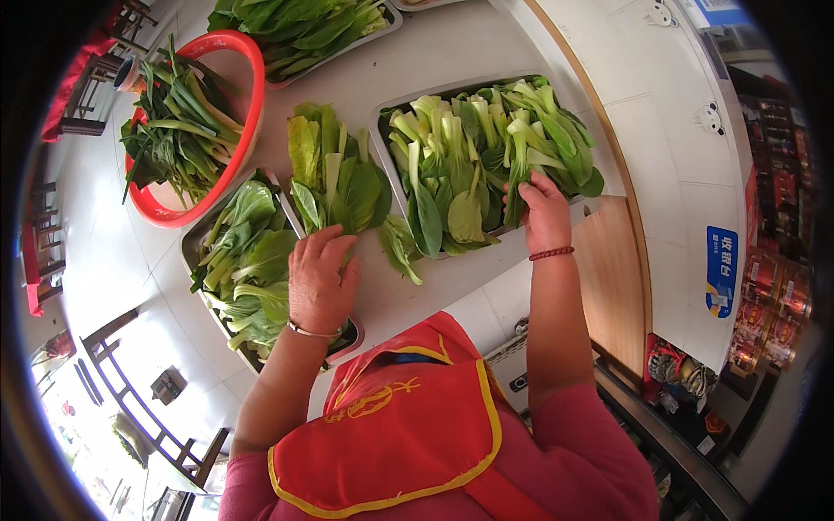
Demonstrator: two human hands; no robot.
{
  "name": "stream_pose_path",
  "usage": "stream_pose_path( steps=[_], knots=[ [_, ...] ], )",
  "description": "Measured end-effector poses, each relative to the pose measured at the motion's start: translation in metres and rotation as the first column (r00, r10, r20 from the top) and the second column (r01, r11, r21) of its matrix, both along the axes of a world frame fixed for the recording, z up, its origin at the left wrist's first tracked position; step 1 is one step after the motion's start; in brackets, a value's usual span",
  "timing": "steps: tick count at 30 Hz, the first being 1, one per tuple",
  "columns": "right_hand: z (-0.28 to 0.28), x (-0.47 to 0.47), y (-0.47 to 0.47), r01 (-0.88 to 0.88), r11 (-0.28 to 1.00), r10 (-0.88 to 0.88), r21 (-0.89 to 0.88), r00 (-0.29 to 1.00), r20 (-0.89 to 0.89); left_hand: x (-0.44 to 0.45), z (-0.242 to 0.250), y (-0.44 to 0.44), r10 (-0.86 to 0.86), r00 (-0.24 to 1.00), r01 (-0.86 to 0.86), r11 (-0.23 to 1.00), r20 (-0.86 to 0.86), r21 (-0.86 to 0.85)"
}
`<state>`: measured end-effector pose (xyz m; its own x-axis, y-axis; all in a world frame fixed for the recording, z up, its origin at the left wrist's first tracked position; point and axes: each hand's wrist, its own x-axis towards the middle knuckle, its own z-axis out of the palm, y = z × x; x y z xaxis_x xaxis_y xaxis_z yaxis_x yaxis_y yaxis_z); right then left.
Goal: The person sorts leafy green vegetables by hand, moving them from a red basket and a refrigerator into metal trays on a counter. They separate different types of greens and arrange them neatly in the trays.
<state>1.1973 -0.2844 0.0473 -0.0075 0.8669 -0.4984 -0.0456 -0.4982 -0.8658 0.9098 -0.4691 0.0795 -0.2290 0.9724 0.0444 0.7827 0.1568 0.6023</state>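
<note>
My right hand (542,211), with a beaded bracelet at the wrist, grips the leafy end of a bok choy piece (518,166) at the near right edge of a metal tray (380,140). In that tray lie rows of bok choy (466,163), pale stems mostly pointing away from me. My left hand (320,280) is bent over the near end of a loose pile of bok choy leaves (348,189) on the table; its fingertips are near the leaves, and whether it holds any cannot be told. One small leafy piece (399,247) lies between the pile and the tray.
Another tray of greens (251,260) stands at the left, partly behind my left hand. Beyond it, a red-rimmed basket (259,98) holds long green stalks. A further tray of leaves (313,32) is at the far side. A white counter (651,130) borders the right.
</note>
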Motion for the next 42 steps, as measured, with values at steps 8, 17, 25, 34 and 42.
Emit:
stream_pose_path(
  steps=[8, 17, 25, 34, 42],
  knots=[
    [0.025, -0.002, 0.000, -0.044, 0.995, 0.018, -0.090, 0.962, -0.273, 0.042, 0.005, 0.029, 0.040, 0.883, -0.010, 0.998, 0.467, -0.067],
    [0.045, -0.068, -0.060, -0.782, 0.421, 0.462, 0.460, 0.621, 0.634, 0.059, 0.010, 0.033, 0.409, 0.215, -0.123, 0.912, 0.887, -0.391],
    [0.026, -0.141, -0.077, -0.906, 0.251, 0.615, 0.342, 0.422, 0.666, -0.016, 0.006, -0.054, 0.372, -0.248, -0.547, 0.709, 0.895, -0.446],
    [-0.019, -0.220, -0.120, -0.927, 0.285, 0.344, 0.242, 0.335, 0.877, -0.063, 0.018, -0.097, 0.538, -0.118, -0.760, 0.492, 0.835, -0.425],
    [-0.013, -0.206, -0.107, -0.852, 0.329, 0.341, 0.408, 0.510, 0.790, -0.042, -0.005, -0.031, 0.130, 0.990, -0.131, 0.991, -0.055, -0.012]
  ],
)
